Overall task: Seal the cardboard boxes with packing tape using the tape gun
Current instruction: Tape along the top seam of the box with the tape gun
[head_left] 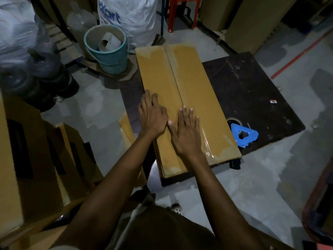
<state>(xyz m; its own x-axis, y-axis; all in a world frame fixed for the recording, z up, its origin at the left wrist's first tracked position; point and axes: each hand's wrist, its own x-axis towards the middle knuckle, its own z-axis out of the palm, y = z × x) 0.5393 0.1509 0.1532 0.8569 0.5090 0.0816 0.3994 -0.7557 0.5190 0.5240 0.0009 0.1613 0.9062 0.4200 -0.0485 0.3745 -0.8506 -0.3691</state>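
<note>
Pressing flat palms: left hand, right hand, glossy taped cardboard box.

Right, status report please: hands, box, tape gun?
Left hand, right hand flat on cardboard box, either side of centre seam. Tape gun lies on dark board, right of box, unheld. Nothing else on box top.

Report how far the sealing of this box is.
Looks done: glossy tape runs along the centre seam of the cardboard box and over its ends. In hand: left hand and right hand lie flat on top, apparently pressing it down; the tape gun lies beside the box. Left: the boxes at left, seals not visible.
</note>
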